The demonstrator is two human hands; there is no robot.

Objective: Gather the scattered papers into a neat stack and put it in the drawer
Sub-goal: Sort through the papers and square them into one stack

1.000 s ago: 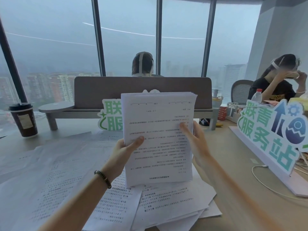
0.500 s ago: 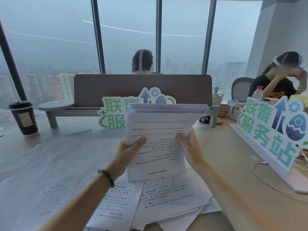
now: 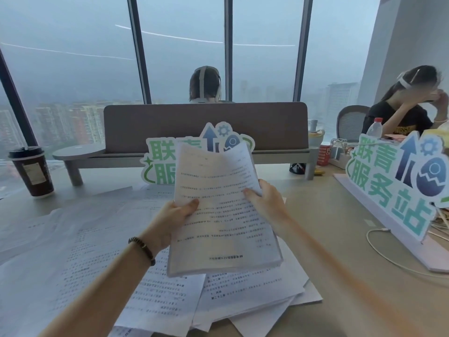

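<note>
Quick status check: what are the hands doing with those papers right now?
Left hand and right hand both grip the paper stack. Loose sheets lie on the desk. No drawer in view.

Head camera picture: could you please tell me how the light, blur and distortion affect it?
In the head view, flat grey daylight comes through the windows behind; wide-angle bending curves the window frames; the right forearm smears near the lower edge; print on the stack, gripped by the left hand and right hand, is too soft to read.
</note>
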